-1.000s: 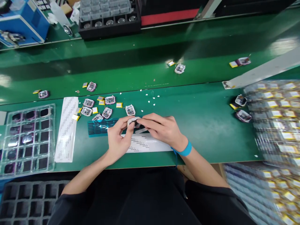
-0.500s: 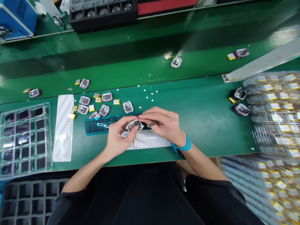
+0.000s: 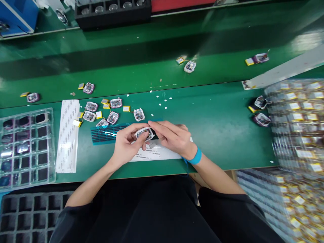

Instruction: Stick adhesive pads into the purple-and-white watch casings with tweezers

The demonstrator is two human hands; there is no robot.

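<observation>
My left hand [image 3: 127, 141] is closed around an open white watch case [image 3: 144, 134], its thumb pressing on the circuit board inside. The fingers of my right hand [image 3: 174, 136] are pinched together at the case's upper right edge. What they grip is too small to make out. A small grey flat piece [image 3: 152, 145] shows just below the case, between the hands. Under the hands lie a white printed adhesive sheet [image 3: 162, 153] and a blue sheet with dark strips [image 3: 107, 135]. Another white watch case [image 3: 139, 114] sits just beyond my left hand.
Several watch cases [image 3: 112, 117] with yellow-edged batteries [image 3: 99, 115] lie at left. A clear tray [image 3: 53, 148] stands beside a white label strip [image 3: 67, 135]. Stacked battery trays [image 3: 298, 114] fill the right side, near a white metal bar [image 3: 283, 70]. A black holder [image 3: 111, 20] stands at the back.
The right hand has shifted slightly left and down, fingertips still at the case edge. The grey piece now shows lower, under the case. The view has shifted slightly.
</observation>
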